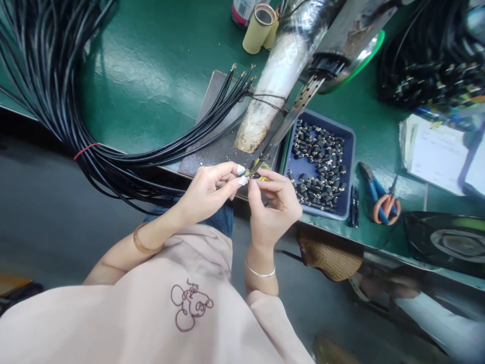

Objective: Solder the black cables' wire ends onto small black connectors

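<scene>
My left hand (pixel 210 189), with white wraps on the thumb and forefinger tips, pinches the end of a black cable with thin coloured wires (pixel 245 173). Facing it, my right hand (pixel 273 202) is closed, thumb against fingers, on a small dark piece that looks like a connector, mostly hidden by the fingertips. The tip of a soldering iron (pixel 293 112) slants down from the upper right and meets the wires between my hands. A thick bundle of black cables (pixel 159 156) runs past my left hand, some stripped ends lying on a dark board (pixel 220 146).
To the right stands a blue-grey tray (pixel 351 167) of small black connectors. Beyond it lie pliers (pixel 373 189), scissors (pixel 387 207) and papers (pixel 435 146). A plastic-wrapped tube (pixel 275 81) hangs over the board. Yellowish rolls (pixel 257 33) stand behind. Another person's sleeve (pixel 435 318) shows lower right.
</scene>
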A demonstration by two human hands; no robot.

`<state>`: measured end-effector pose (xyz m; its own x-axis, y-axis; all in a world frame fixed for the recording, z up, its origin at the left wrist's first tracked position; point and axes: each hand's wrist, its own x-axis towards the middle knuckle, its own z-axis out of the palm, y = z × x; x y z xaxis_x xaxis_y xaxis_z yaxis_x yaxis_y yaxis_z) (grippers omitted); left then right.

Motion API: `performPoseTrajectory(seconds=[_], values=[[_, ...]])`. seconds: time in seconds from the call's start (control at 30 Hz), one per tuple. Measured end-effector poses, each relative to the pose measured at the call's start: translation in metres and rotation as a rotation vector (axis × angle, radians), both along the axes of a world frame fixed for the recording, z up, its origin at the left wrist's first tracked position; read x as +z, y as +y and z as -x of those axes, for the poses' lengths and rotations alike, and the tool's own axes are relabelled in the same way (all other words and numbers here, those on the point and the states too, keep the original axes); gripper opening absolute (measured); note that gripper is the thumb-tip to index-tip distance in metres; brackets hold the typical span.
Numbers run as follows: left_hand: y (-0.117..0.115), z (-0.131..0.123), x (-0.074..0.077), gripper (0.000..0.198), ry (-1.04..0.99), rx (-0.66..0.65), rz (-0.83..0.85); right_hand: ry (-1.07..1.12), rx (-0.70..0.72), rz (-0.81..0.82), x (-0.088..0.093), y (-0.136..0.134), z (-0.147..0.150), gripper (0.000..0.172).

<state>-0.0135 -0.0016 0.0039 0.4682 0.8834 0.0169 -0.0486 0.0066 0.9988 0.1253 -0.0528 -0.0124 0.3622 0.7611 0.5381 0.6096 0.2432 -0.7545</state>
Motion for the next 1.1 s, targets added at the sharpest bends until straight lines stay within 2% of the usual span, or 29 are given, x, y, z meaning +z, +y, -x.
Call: performPoseTrajectory(seconds=[0.23,0.43,0.63,0.83,0.93,1.03,1.1], values=[[0.0005,-0.0017,0.0035,0.017,-0.008,0.030,-0.064,0.013,-0.008,-0.029,0.0032,0.0009,0.0031,0.007],[-0.0003,-0.0018,0.0074,0.021,0.007,0.022,-0.049,0.089,0.018,-0.025,0.0007,-0.0045,0.0037,0.010],[-0.0016,0.0002,0.0050,0.018,0.033,-0.013,0.003,-0.006,0.043,-0.051,-0.0028,-0.0071,-0.0023,0.010],[-0.0028,0.0021,0.0032,0.019,0.010,-0.027,-0.013,-0.039,0.036,-0.095,-0.0029,-0.0077,-0.0031,0.010],[-0.0049,0.0027,0.0010,0.018,0.030,-0.001,-0.063,-0.047,0.007,-0.145,-0.0028,-0.0078,-0.0012,0.011],[-0.0077,0.0021,-0.0011,0.016,0.012,0.098,-0.200,-0.020,-0.028,-0.219,-0.0018,-0.0074,-0.0007,0.012],[-0.0086,0.0020,-0.0011,0.015,-0.010,0.132,-0.273,0.048,-0.027,-0.196,0.0001,-0.0070,-0.0020,0.012]])
